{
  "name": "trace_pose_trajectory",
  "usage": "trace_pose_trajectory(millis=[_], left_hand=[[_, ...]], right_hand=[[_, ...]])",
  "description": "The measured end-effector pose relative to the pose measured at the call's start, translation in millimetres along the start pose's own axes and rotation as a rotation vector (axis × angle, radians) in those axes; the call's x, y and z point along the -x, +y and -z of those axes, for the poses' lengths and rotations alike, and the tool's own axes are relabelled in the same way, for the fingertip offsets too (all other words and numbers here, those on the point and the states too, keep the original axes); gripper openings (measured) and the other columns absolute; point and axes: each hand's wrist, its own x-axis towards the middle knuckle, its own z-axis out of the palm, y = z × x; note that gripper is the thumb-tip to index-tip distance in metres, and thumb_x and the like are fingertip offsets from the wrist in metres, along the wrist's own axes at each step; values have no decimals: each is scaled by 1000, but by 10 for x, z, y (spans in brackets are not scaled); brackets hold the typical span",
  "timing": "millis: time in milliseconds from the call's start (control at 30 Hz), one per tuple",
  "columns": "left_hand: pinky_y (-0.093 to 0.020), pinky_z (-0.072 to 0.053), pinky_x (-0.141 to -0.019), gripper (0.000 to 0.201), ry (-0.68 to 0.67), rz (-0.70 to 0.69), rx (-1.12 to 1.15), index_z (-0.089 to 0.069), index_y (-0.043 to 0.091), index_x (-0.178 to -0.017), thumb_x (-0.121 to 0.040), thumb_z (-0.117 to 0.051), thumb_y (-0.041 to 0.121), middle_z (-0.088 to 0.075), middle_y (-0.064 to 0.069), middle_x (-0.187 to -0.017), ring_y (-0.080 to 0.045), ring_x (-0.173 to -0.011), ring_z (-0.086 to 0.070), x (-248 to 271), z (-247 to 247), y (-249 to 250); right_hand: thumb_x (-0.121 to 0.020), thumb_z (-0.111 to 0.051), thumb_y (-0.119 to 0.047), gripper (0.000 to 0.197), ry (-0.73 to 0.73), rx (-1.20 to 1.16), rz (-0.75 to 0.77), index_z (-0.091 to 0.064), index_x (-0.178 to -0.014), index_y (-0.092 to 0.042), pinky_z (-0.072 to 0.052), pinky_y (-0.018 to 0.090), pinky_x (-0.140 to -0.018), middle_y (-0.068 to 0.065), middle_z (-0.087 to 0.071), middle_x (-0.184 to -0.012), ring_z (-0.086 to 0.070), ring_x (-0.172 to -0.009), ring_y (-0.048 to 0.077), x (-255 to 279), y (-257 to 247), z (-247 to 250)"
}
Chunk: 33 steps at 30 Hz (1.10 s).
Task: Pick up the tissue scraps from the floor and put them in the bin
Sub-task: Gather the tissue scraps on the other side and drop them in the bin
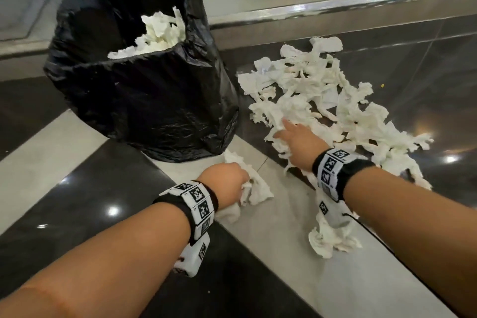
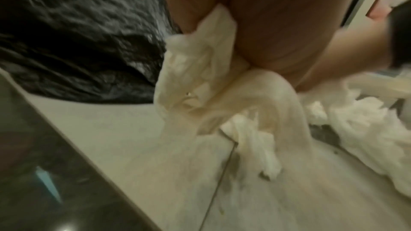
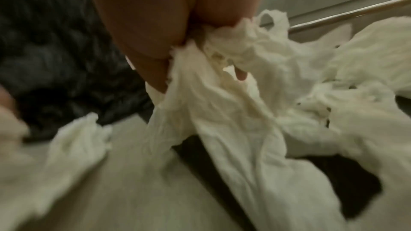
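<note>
A bin lined with a black bag stands at the left, with white tissue inside it. Many white tissue scraps lie spread on the floor to its right. My left hand grips a bunch of tissue just in front of the bin; in the left wrist view the bunch hangs from my curled fingers. My right hand is at the near edge of the pile, and in the right wrist view its fingers pinch a wad of scraps.
The floor has dark glossy tiles and pale tiles. A small clump of tissue lies under my right forearm. A metal-edged step runs along the back, behind the pile. A thin black cable hangs from my right wristband.
</note>
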Motion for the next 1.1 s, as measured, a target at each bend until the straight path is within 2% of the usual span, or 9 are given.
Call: trace_pose_trajectory(millis=[67,167,400,567,700,866,933,1033,1100], left_hand=[[-34,-46,-80,18,29,31,23,-58,11,-102,-89,-49,20,-61,-12,-110,-31,-101,-58,139,189,-45],[-36,-44,-75,20,134,56,146,-49,13,-104,-88,-50,26,-61,-12,-103,-32,-95,-58,245,328,-124],[-36,-46,-92,90,-15,182,370,-8,41,-146,-77,-66,50,-54,-15,-127,-30,-112,-56,-124,-277,-112],[-42,-47,-94,45,-137,232,202,-44,19,-130,-90,-52,37,-47,-20,-127,-38,-110,-55,-339,-474,-33],[-40,-48,-92,35,-185,87,56,-54,13,-123,-89,-50,19,-56,-17,-123,-35,-110,-58,-261,-43,-92],[-27,-41,-72,30,107,-51,187,-60,19,-113,-84,-56,25,-61,-4,-107,-17,-84,-51,150,1263,-420],[-24,-41,-70,29,308,-19,300,-59,23,-115,-86,-57,25,-58,2,-109,-13,-86,-50,438,1884,-630],[-22,-34,-71,28,709,127,381,-58,23,-115,-88,-56,25,-52,4,-106,-13,-88,-47,777,2662,-1084],[-21,-36,-65,30,940,202,476,-54,21,-118,-88,-53,26,-49,1,-103,-16,-79,-47,890,3000,-1385]], right_hand=[[-84,-55,-4,73,-144,168,-19,-23,-144,-31,-43,47,-101,10,-14,-155,-37,-127,39,-83,-39,-192],[-89,-54,-15,60,-152,221,-34,-28,-143,-19,-47,42,-95,18,-45,-131,-51,-114,36,-127,-112,-285],[-83,-58,-23,12,40,-7,-49,-57,-76,-13,-43,29,-68,6,-59,-81,-60,-85,27,17,-267,204],[-80,-58,-9,11,221,-156,-33,-64,-85,-1,-48,31,-74,12,-63,-92,-60,-88,28,233,-274,403],[-77,-63,-10,16,301,-419,-154,-61,-93,-15,-43,26,-66,1,-61,-90,-60,-86,23,299,-194,540],[-78,-71,-35,34,508,-534,-173,-62,-105,-16,-44,26,-71,-8,-62,-87,-60,-90,18,386,-298,1258],[-73,-71,-42,38,640,-681,-83,-66,-99,-15,-51,27,-73,-7,-70,-85,-66,-83,13,522,-502,1708],[-72,-72,-37,23,800,-929,130,-64,-80,-17,-46,7,-49,-25,-65,-54,-62,-54,-10,656,-939,2354],[-69,-76,-41,25,867,-1005,221,-55,-60,-31,-51,13,-50,-24,-62,-50,-64,-53,-7,653,-1260,2714]])
